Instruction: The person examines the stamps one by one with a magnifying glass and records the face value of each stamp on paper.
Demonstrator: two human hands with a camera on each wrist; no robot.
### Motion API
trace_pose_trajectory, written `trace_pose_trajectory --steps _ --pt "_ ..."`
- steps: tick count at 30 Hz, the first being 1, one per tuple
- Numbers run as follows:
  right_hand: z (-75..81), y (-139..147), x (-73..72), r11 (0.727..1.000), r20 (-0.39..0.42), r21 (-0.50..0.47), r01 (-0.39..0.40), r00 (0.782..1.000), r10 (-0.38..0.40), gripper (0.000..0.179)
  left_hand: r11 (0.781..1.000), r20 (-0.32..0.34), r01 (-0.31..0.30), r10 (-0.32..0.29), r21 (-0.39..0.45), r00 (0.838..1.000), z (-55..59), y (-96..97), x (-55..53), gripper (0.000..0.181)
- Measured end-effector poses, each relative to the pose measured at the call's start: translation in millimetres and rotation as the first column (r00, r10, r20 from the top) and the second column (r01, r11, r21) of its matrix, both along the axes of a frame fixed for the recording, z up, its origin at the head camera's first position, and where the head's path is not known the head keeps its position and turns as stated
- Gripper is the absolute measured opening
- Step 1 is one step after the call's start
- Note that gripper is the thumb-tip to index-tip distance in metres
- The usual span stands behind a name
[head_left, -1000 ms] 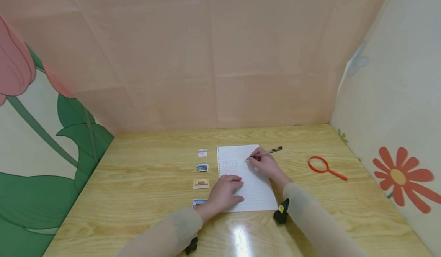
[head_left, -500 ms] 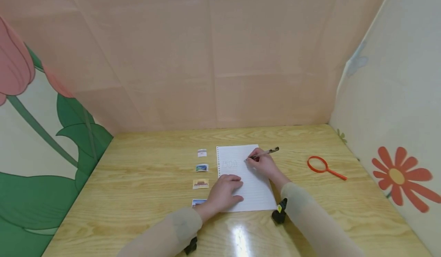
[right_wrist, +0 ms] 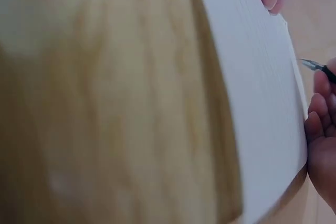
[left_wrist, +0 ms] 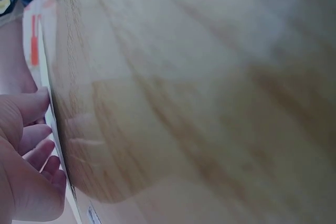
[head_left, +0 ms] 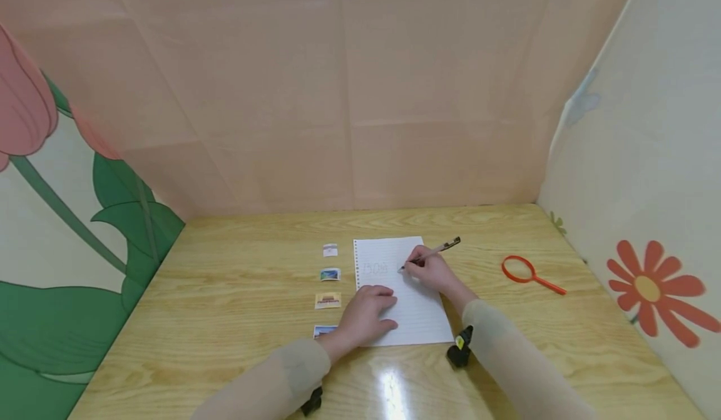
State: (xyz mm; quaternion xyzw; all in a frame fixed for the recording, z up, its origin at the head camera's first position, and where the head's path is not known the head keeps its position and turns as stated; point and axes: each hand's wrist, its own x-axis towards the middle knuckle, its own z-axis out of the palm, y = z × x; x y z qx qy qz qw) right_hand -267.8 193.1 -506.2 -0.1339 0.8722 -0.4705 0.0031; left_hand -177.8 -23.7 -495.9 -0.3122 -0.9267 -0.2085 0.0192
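Table: wood-grain top [head_left: 248, 270], under everything listed below.
Paper: ruled sheet [head_left: 419, 320], punched holes along its left edge, lying flat near the middle of the table; position matches the frame half a second earlier.
Left hand: [head_left: 368, 313] lies on the paper's lower left part, fingers extended, thumb apart from them; grips nothing; unmoved since the earlier frame.
Right hand: [head_left: 432, 272] on the paper's right side, thumb and fingers clamped together on the pen; slightly nearer the person than before.
Magnifying glass: red [head_left: 535, 278], well to the right of the paper.
Pen: [head_left: 445, 246] slanted, cap end up and rightward; tip now lower down the page than earlier. Tip contact with paper: cannot tell.
Cards: four small picture cards [head_left: 328, 300] in a column left of the paper; nearest one partly hidden by the left wrist.
Handwriting: faint marks [head_left: 374, 268], upper left of sheet; not fully legible.
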Motion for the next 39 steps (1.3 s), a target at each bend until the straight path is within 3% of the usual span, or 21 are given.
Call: trace_pose_trajectory --steps 6,14,23,30,39 --pt "-2.4 2.2 3.5 0.995 -0.026 -0.048 0.085 0.996 -0.086 0.006 1.000 0.002 0.000 0.000 0.000 1.000 0.9 -0.2 0.4 0.047" --pt "-1.0 2.6 3.8 0.999 -0.024 -0.013 0.050 0.998 -0.050 0.006 1.000 0.023 0.006 -0.006 0.016 1.000 2.4 -0.9 0.9 0.046" --pt "-0.7 0.6 3.5 0.999 -0.048 0.023 0.036 0.998 -0.035 0.008 1.000 -0.002 0.009 -0.009 0.010 1.000 3.6 -0.9 2.0 0.047" --pt "-1.8 4.5 1.5 0.990 0.008 -0.025 0.142 0.990 -0.142 0.005 1.000 0.032 -0.006 0.007 -0.002 0.999 3.1 -0.3 1.6 0.047" --pt "-1.1 2.3 -4.3 0.986 -0.073 0.052 0.159 0.985 -0.155 0.006 1.000 0.021 -0.005 0.005 -0.003 1.000 2.5 -0.4 0.1 0.047"
